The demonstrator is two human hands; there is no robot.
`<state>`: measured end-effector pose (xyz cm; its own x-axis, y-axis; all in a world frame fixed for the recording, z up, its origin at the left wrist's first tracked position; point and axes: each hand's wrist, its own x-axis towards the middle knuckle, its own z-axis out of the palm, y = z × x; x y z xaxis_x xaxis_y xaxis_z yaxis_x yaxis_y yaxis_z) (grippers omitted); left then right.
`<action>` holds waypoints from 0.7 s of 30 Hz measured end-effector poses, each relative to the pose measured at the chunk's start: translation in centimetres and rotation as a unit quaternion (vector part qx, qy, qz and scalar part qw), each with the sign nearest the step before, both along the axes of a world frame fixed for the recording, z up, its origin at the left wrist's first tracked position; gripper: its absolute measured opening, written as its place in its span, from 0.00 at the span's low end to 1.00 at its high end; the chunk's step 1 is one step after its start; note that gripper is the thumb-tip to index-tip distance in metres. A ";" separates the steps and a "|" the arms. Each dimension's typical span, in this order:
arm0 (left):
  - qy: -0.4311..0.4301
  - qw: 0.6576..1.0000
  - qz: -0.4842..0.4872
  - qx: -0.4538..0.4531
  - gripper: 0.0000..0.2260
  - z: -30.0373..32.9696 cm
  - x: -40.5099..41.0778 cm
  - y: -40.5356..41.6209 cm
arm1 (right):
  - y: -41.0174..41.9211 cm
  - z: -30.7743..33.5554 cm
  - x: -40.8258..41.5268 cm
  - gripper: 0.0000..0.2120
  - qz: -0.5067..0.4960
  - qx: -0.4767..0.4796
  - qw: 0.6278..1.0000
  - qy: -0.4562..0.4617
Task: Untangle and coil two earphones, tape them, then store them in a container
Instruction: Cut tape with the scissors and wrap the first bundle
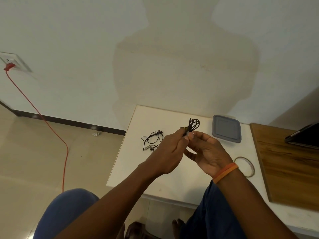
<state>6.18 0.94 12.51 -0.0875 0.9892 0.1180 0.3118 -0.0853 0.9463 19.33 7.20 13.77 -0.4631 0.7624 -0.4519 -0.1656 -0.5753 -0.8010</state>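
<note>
Earphones, two sets: one coiled in hand, one loose on the table.

Head view, the only one I have. Coil [194, 125]: black cable bunched in loops, held above the white table [138, 169]; I read it as wound, and the hands seem to be wrapping tape at its lower end, though the tape itself is too small for me to confirm. Left hand [170, 152]: fingers curled, pinching the base of the coil. Right hand [206, 150]: thumb and forefinger pinching the same spot, other fingers loosely bent. Second earphone [151, 140]: lies in a loose tangle on the table, left of the hands, untouched. Tape roll [245, 167]: flat on the table by the right wrist. Container [226, 128]: grey lid on, far right of the table, nothing stored yet. Left, as I judge it: finish taping, coil and tape the second set, open container, stow both.
</note>
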 end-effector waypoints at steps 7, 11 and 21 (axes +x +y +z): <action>0.038 0.999 -0.003 0.022 0.10 0.2 0.1 0.0 | 0.2 -0.2 0.0 0.07 0.014 -0.006 0.995 0.095; -0.064 0.998 0.015 0.020 0.12 0.4 0.3 -0.1 | 0.4 0.3 0.0 0.10 0.068 0.018 0.990 0.124; -0.242 0.969 -0.008 -0.040 0.15 0.6 1.0 0.4 | 0.6 -0.7 -0.7 0.10 0.033 -0.026 0.993 0.110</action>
